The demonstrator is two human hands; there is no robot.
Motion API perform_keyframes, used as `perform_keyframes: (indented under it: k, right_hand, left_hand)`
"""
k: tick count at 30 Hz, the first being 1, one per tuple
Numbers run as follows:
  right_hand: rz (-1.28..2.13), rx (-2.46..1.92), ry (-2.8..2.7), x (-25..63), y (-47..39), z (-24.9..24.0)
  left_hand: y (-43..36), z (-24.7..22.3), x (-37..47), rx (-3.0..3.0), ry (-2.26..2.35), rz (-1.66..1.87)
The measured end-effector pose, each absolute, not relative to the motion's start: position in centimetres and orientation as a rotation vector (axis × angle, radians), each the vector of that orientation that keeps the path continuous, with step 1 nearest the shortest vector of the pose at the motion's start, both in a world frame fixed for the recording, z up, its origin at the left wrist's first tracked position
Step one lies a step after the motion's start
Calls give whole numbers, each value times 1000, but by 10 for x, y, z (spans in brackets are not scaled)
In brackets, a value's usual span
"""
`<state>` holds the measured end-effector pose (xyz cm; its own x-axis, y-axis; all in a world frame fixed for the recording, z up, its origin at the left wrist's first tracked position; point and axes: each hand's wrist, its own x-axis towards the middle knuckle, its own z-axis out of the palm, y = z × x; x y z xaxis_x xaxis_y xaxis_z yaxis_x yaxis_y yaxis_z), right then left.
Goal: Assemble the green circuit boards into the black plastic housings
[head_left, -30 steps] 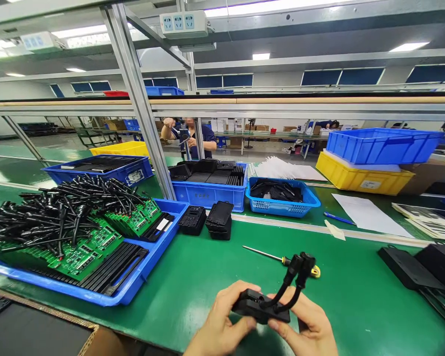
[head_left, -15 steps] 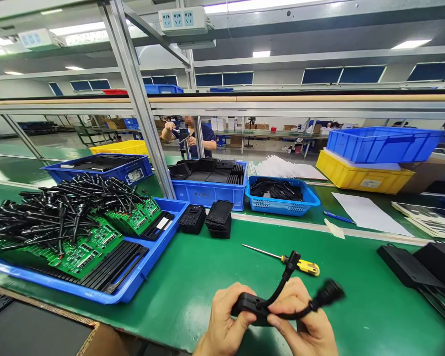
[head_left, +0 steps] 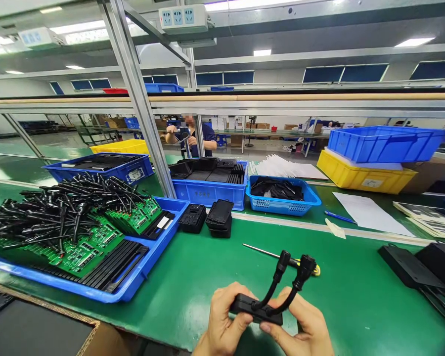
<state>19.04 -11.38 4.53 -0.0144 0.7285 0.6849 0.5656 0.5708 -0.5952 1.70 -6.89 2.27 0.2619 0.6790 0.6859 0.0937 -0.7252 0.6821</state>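
Note:
Between my two hands, low in the view, is a small black plastic box with two short cables (head_left: 260,310), each ending in a round connector. The left end of the box is pinched by the thumb and fingers of my left hand (head_left: 226,319). My right hand (head_left: 306,321) grips its right end, thumb in front and fingers behind. Both cables stand up and lean right. Behind the connectors lies a screwdriver (head_left: 259,250) with a yellow handle, partly hidden. Two small stacks of black housings, a left stack (head_left: 193,218) and a right stack (head_left: 219,220), stand farther back.
At left, a blue tray (head_left: 133,287) holds green circuit boards (head_left: 85,254) and black cables (head_left: 59,207). A blue bin (head_left: 211,193) and a blue basket (head_left: 282,205) line the back. Black casings (head_left: 411,267) lie at right. A person (head_left: 207,136) works beyond the metal post (head_left: 137,94).
The thicker connector has swung from lower right to upright beside the other one. My right fingers have shifted off the cable to the box's right end. The box has tilted slightly.

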Motion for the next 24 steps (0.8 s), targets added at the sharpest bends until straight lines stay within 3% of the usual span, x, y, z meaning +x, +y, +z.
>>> perform_keyframes:
  k: [10, 17, 24]
  right_hand:
    - [296, -1034, -1651, 188, -116, 30]
    - [358, -606, -1741, 218, -104, 38]
    - [758, -1409, -2073, 256, -124, 62]
  left_hand:
    - [-77, 16, 28, 1848, 744, 1598]
    - [-49, 34, 19, 2319, 254, 1508]
    - [-45, 20, 35, 2816, 321, 1877]
